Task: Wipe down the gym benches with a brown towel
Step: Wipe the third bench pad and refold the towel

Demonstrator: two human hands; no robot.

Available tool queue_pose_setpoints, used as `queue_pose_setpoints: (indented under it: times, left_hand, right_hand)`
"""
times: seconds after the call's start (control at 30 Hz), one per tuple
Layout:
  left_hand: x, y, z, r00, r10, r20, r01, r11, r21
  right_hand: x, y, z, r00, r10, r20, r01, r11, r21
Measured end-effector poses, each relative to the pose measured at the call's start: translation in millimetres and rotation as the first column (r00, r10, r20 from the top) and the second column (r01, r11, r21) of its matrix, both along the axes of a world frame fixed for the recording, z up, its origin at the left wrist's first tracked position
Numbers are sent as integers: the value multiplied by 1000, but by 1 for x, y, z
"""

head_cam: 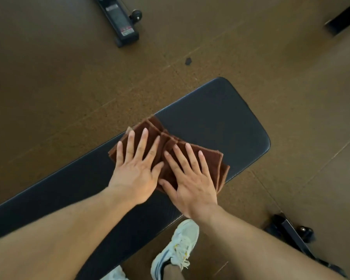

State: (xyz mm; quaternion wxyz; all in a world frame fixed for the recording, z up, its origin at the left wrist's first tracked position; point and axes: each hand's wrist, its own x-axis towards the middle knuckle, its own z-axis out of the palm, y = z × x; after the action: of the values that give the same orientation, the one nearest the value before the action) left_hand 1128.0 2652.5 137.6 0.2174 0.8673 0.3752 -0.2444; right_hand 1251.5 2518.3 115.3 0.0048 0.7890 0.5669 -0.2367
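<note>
Both hands lie flat on a folded brown towel [192,156] that sits on the padded top of a dark gym bench [220,118], a little right of the frame's centre. The left hand [135,174] presses the towel's upper-left half with fingers straight and spread, gripping nothing; the right hand [192,186] does the same on the lower-right half, its fingers also straight and fanned, thumb out toward the left hand so the two nearly touch at the thumbs. The towel spans the pad from edge to edge, with one corner drooping over the near rim at the lower right of the cloth. The relation that matters is the bench's long axis: it runs from the lower left of the frame up to the rounded end at the upper right, and the towel lies crosswise to it. Bare pad shows past the fingertips toward the upper right, and a longer stretch runs away under the forearms to the lower left. The fingers point up and slightly right, roughly across and toward the rounded end, so a push forward would likely carry the cloth over that short remaining stretch, with the right hand the nearer to it. A white sneaker [178,251] stands on the brown floor [69,77] below the bench, and another machine's black base [119,19] sits at the upper edge
</note>
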Motion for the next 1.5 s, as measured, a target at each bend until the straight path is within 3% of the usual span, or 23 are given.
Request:
queue_pose_setpoints:
  times: [0.13, 0.33, 0.43, 0.53, 0.73, 1.07, 1.5]
  left_hand:
    - [78, 37, -6, 999, -41, 16, 40, 999, 23]
    - [191, 61, -11, 997, -66, 51, 65, 998, 27]
    - [240, 58, -16, 991, -104, 81, 99, 993, 65]
    - [256, 59, -23, 984, -138, 109, 126, 986, 108]
    - [250, 61, -23, 971, -165, 174, 143, 981, 131]
    - [157, 37, -23, 889, -350, 295, 303, 933, 193]
    - [-93, 15, -3, 918, -351, 183, 346, 936, 59]
  right_hand:
    - [53, 31, -4, 988, -151, 10, 150, 986, 73]
    - [160, 48, -8, 979, -199, 50, 191, 973, 127]
    - [196, 39, -11, 945, -321, 58, 312, 942, 121]
    - [196, 38, -14, 908, -416, 55, 408, 905, 118]
    - [191, 40, -10, 900, -435, 41, 425, 894, 145]
    - [100, 17, -4, 896, -422, 139, 413, 906, 88]
    - [-142, -13, -1, 930, -360, 74, 361, 932, -11]
